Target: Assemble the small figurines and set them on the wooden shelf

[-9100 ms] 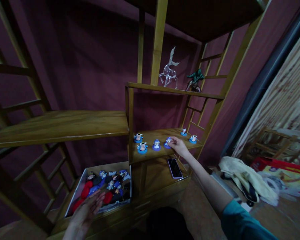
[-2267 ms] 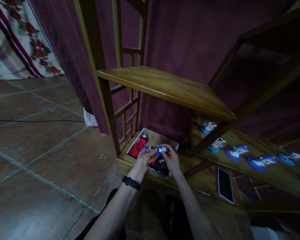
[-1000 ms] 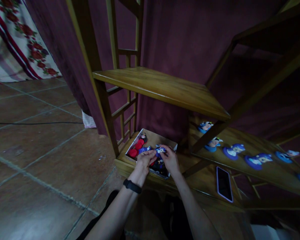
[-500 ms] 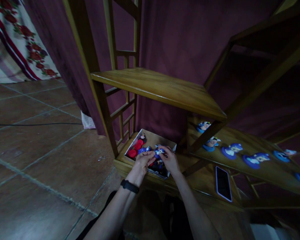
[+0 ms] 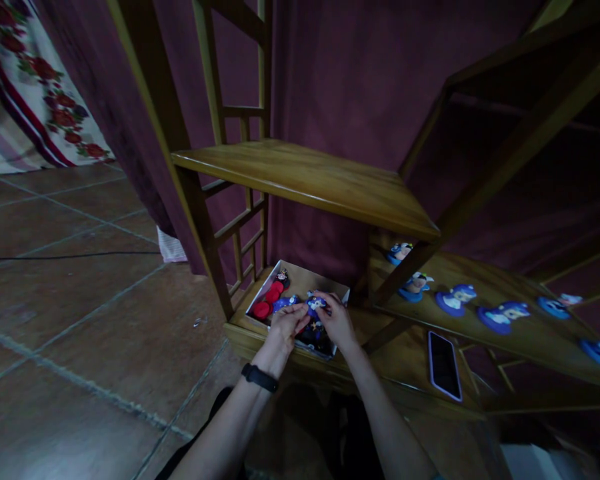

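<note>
Both hands meet over a shallow white cardboard box (image 5: 342, 293) of small toy figures on the lowest wooden shelf. The right hand (image 5: 336, 322) and the left hand (image 5: 284, 325), a black band at its wrist, together pinch a small blue-and-white cartoon figurine (image 5: 315, 305), fingers closed on it just above the box. Red round bases (image 5: 266, 303) lie in the box's left part. A dark smartphone (image 5: 443, 365) rests well to the right.

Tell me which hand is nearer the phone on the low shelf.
Right. The right hand is over the box, on the side toward the phone; the left hand is beyond it, farther off.
</note>
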A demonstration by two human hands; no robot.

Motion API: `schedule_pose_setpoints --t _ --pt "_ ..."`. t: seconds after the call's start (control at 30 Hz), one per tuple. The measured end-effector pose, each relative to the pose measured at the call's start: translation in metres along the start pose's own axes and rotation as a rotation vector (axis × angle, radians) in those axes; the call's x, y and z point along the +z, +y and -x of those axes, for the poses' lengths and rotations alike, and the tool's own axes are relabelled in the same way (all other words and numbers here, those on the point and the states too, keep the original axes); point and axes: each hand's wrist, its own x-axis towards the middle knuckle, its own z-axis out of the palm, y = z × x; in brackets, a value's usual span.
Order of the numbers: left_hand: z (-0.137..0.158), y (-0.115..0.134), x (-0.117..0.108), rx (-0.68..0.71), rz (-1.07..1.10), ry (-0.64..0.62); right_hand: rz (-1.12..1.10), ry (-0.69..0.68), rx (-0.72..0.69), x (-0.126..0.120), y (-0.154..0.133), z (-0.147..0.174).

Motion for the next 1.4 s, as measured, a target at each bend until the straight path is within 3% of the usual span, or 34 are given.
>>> schedule_pose_setpoints --t 0.23,0.53,0.97,1.4 --pt "-0.006 0.002 -0.001 -0.047 0.056 -0.012 -0.253 0.021 0.116 0.003 0.010 -0.003" --pt "-0.005 0.001 0.000 -0.073 0.030 -0.024 -0.232 0.002 0.125 0.003 0.012 -0.005" --pt "0.001 -0.007 0.003 0.063 -0.015 0.031 -0.257 0.012 0.176 0.008 0.023 -0.005" --pt "-0.001 0.005 0.004 -0.007 0.053 -0.003 -0.387 0.081 0.194 0.010 0.010 -0.003"
